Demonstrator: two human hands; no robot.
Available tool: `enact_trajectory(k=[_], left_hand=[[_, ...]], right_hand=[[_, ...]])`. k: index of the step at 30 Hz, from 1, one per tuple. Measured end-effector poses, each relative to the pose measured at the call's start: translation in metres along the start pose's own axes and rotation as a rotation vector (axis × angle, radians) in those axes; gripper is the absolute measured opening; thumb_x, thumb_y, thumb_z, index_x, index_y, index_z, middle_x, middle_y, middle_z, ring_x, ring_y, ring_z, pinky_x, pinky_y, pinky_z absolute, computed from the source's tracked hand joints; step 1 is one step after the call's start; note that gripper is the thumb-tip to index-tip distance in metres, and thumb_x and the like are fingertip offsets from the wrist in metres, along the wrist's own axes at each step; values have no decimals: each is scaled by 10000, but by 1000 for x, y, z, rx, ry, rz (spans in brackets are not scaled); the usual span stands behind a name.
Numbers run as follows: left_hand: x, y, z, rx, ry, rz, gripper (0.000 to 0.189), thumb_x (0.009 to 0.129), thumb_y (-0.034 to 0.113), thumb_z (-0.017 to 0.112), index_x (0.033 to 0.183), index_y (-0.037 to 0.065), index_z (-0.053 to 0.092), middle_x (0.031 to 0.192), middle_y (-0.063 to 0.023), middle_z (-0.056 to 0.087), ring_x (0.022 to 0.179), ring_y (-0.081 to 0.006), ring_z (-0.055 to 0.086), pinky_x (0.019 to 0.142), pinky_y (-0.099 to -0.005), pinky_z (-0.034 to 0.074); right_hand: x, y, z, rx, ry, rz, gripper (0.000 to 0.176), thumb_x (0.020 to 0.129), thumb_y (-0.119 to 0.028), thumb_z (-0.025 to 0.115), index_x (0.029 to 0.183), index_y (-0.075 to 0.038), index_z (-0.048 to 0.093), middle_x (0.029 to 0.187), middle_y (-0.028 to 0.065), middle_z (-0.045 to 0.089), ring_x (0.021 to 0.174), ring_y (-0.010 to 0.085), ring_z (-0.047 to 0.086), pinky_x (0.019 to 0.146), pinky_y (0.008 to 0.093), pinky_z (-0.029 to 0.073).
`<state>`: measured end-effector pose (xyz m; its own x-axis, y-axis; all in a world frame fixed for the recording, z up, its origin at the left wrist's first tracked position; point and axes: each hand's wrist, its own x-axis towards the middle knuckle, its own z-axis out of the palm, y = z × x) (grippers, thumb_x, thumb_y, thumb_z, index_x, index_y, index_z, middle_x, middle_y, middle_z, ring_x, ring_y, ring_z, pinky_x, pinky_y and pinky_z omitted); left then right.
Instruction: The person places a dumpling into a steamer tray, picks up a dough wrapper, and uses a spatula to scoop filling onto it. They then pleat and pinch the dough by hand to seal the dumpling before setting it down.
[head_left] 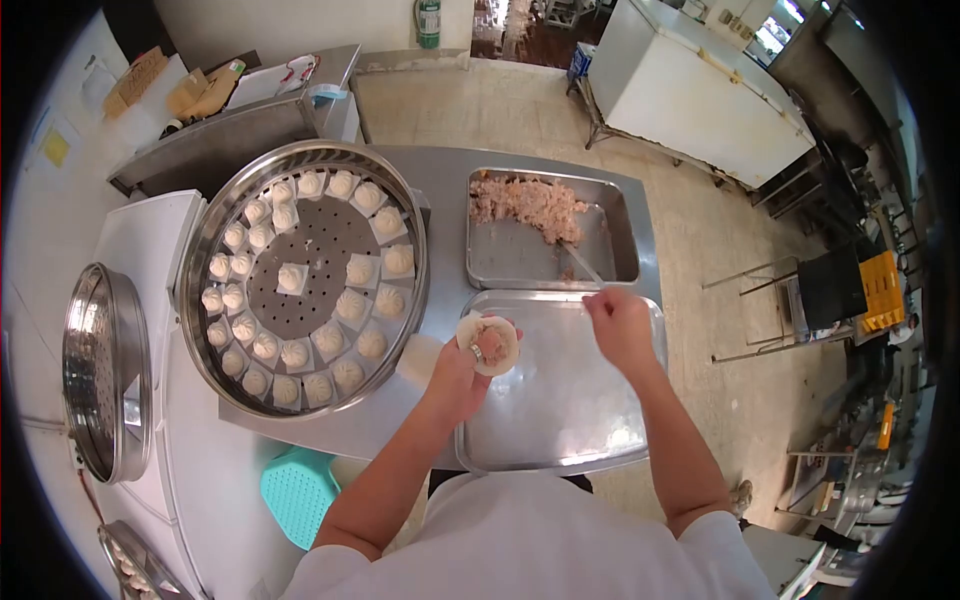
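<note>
My left hand (460,385) holds a round dough wrapper (507,365) with a lump of pink meat filling (493,343) in its middle; a ring shows on that hand. Over the far edge of a flat metal tray (550,400), my right hand (620,325) has its fingers curled together, and I cannot tell what is in them. Just beyond those fingers, the handle of a spatula (583,262) slants out of a deep pan (625,240) of minced filling (525,205). White sheets (418,358) lie on the table beside my left hand.
A large round steamer tray (315,235) at left carries rings of pleated buns (294,353) on paper squares. Another steamer ring (105,370) stands farther left. A turquoise stool (300,495) is below the table (445,200). A white chest freezer (690,85) stands across the floor.
</note>
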<state>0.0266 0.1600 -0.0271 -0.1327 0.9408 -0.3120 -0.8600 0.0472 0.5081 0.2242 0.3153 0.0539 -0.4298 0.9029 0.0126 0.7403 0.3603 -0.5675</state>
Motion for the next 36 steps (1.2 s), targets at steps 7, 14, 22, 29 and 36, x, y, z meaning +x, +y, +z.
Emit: enact_trajectory(k=[7, 14, 22, 29, 36], left_hand=[[-18, -27, 34, 65, -69, 1, 376, 1011, 250, 640, 1306, 32, 563, 1238, -101, 633, 1164, -257, 628, 974, -442, 543], [-42, -78, 85, 224, 143, 18, 391, 958, 30, 623, 1343, 48, 553, 1218, -92, 631, 1119, -202, 635, 928, -361, 558], [-65, -134, 131, 276, 231, 25, 383, 916, -106, 539, 1289, -23, 566, 1204, -102, 631, 1116, -195, 634, 941, -340, 543], [-78, -171, 143, 327, 280, 34, 332, 990, 98, 680, 1275, -35, 574, 1205, -101, 642, 1088, -188, 650, 926, -328, 552], [-87, -169, 158, 315, 192, -8, 318, 1005, 90, 652, 1285, -37, 571, 1217, -109, 644, 1110, -199, 650, 962, -343, 555]], right_hand=[[-107, -14, 40, 1077, -374, 249, 221, 1033, -183, 634, 989, 22, 705, 805, 45, 678, 682, 102, 605, 624, 272, 520], [-129, 35, 14, 906, -315, 175, 236, 1042, -181, 614, 1012, 41, 688, 778, 35, 649, 659, 95, 596, 601, 255, 505], [-162, 86, -18, 926, -255, 63, 221, 1040, -158, 600, 987, 38, 688, 750, 20, 634, 636, 77, 570, 560, 255, 470], [-177, 116, -38, 607, -75, -213, 179, 1007, -133, 622, 927, 21, 666, 733, 137, 622, 603, 278, 584, 584, 379, 472], [-181, 117, -52, 815, -134, -153, 184, 1023, -152, 620, 1063, 18, 678, 864, 118, 630, 703, 203, 617, 617, 315, 497]])
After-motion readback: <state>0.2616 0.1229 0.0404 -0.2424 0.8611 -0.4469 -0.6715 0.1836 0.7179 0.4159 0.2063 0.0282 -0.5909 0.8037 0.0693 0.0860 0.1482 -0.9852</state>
